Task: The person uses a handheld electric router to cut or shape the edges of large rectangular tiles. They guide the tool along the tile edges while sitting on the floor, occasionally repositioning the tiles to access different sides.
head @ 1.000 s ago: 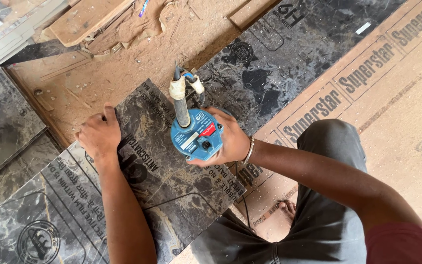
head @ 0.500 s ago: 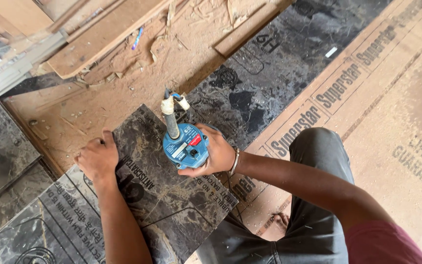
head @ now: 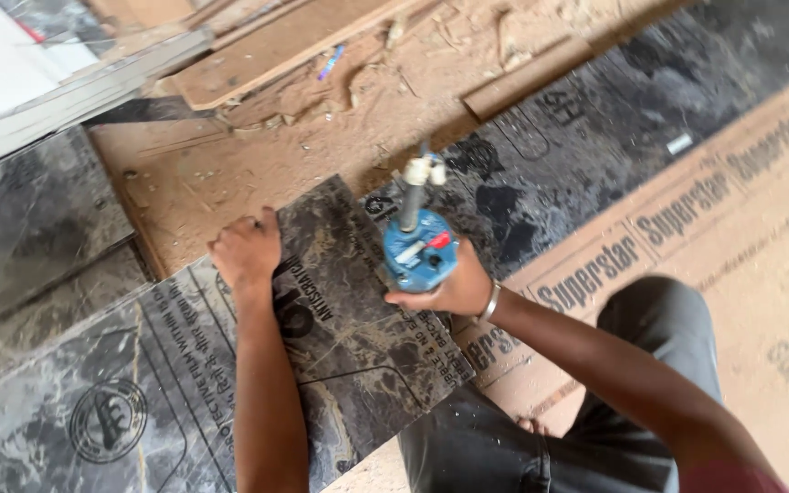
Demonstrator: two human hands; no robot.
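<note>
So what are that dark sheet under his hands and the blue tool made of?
The dark sheet looks like marble-patterned laminate under a clear printed protective film; that film's lettering is the sign. The blue tool, gripped by the right hand, seems painted metal or hard plastic, too blurred to settle. The left hand presses the sheet flat.
</note>
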